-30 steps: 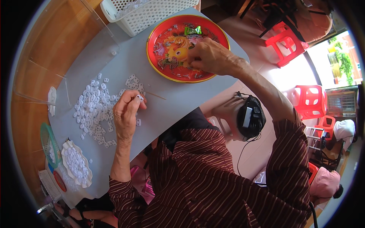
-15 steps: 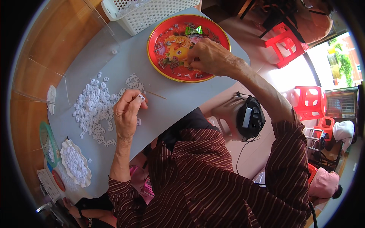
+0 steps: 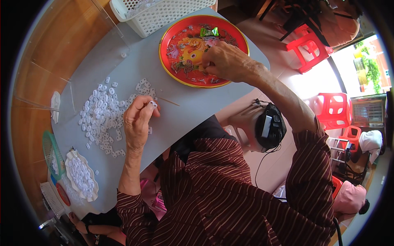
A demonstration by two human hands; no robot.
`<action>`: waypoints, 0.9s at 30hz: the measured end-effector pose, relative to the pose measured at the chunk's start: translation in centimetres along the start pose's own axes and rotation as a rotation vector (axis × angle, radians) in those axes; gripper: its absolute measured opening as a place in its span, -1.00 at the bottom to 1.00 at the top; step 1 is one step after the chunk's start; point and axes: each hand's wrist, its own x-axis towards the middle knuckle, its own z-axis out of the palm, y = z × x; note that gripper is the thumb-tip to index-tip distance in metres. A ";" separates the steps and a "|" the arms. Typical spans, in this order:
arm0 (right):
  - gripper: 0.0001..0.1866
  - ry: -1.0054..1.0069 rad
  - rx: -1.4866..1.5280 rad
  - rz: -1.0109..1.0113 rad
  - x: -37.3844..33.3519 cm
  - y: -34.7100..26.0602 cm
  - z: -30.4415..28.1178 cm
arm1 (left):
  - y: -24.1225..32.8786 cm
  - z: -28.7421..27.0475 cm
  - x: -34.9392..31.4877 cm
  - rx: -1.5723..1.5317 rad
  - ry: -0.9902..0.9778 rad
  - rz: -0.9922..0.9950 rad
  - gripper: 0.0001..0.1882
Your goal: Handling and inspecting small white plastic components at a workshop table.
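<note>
My left hand (image 3: 137, 123) is closed in a pinch on a small white plastic piece (image 3: 153, 104) with dark holes, held just above the grey table (image 3: 176, 127). Beside it lies a loose heap of similar white pieces (image 3: 98, 108). A thin wooden stick (image 3: 169, 101) rests to the right of my fingertips. Over the round red tray (image 3: 168, 67) with a gold rim, my right hand (image 3: 225, 61) has its fingers bent together, reaching down to the tray's surface. Small metal pins (image 3: 191, 78) are scattered there. Whatever the right fingertips hold is hidden.
A green-wrapped sweet (image 3: 209, 32) lies in the tray. Behind stands a white perforated basket (image 3: 158, 18). At the lower left are a scalloped dish (image 3: 92, 192) of white pieces, a green basket (image 3: 49, 151) and another person's hand (image 3: 76, 221). Red stools (image 3: 308, 47) stand right.
The white piece in my left fingertips has tilted slightly. My right hand stays in nearly the same place over the tray. The other person's hand at the lower left has shifted a little.
</note>
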 end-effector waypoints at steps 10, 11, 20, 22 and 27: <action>-0.89 0.018 -0.167 -0.040 -0.1 -2.3 -0.1 | 0.4 0.4 0.0 -0.003 0.008 0.011 -0.84; -0.89 0.020 -0.231 -0.032 -0.1 -2.6 0.0 | 0.1 0.4 0.0 -0.013 -0.002 0.021 -0.86; -0.84 0.059 -0.190 0.022 0.4 -1.1 0.3 | 0.3 0.4 -0.1 -0.012 -0.011 0.003 -0.88; -0.83 0.081 -0.178 0.050 0.0 -0.7 0.2 | 0.3 0.5 0.0 -0.008 -0.021 0.006 -0.87; -0.90 0.169 0.288 -0.054 0.0 -2.3 -0.3 | 0.0 0.0 0.0 -0.016 -0.026 0.060 -0.86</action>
